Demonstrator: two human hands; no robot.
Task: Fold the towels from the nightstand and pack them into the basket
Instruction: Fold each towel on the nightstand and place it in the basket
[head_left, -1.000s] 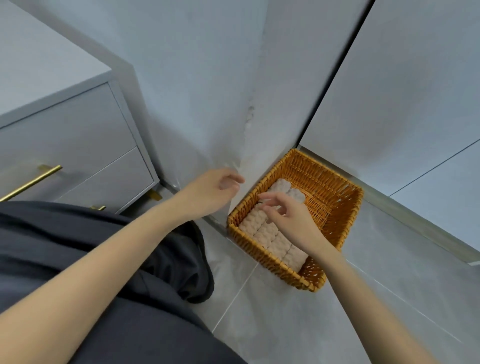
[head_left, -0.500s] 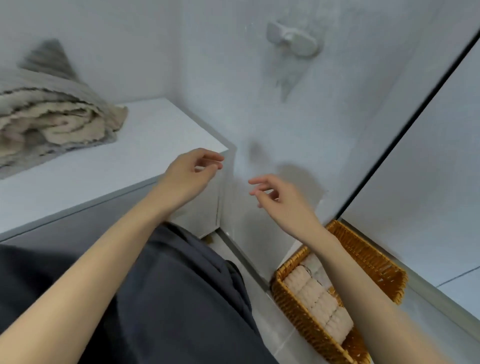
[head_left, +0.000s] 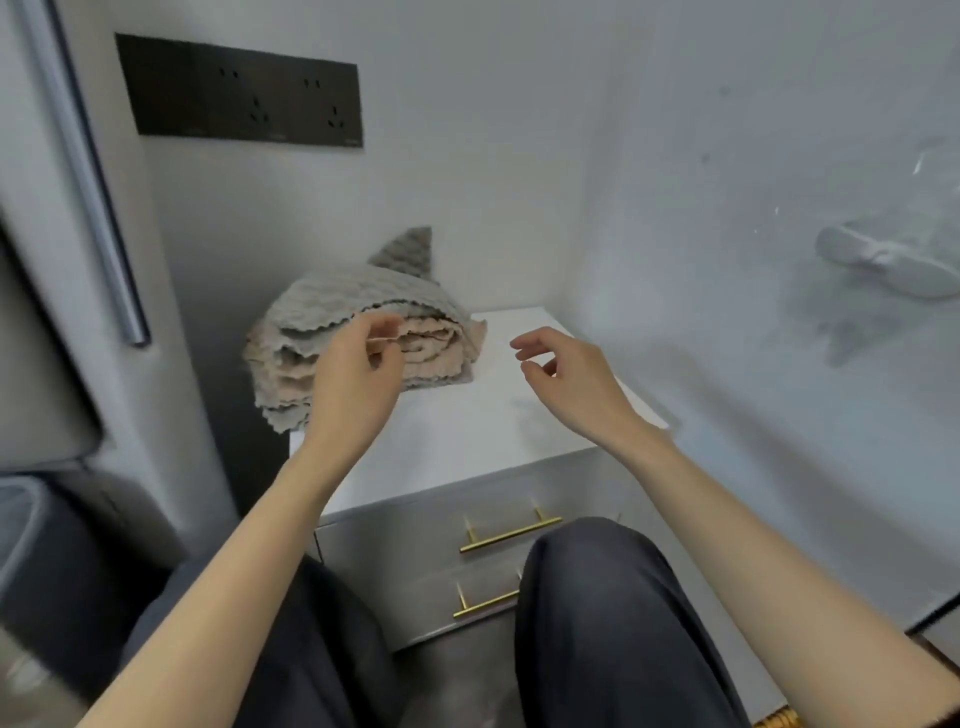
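Observation:
A pile of grey and beige towels (head_left: 322, 332) lies crumpled at the back left of the white nightstand top (head_left: 467, 431). My left hand (head_left: 356, 379) hovers in front of the pile, its loosely curled fingertips at the edge of a beige towel, with no clear grip. Over the bare right part of the top, my right hand (head_left: 566, 374) is held with relaxed, empty fingers. Only a sliver of the wicker basket (head_left: 775, 720) shows at the bottom edge, so its contents are hidden.
The nightstand has two drawers with gold handles (head_left: 511, 535). My knees in dark trousers (head_left: 602, 597) are right against its front. A black socket panel (head_left: 244, 96) is on the wall behind, and a white hook (head_left: 888, 262) sticks out of the right wall.
My view swung from the basket on the floor up and left to the nightstand. Both hands left the basket and rose to the nightstand top, the left reaching the towel pile.

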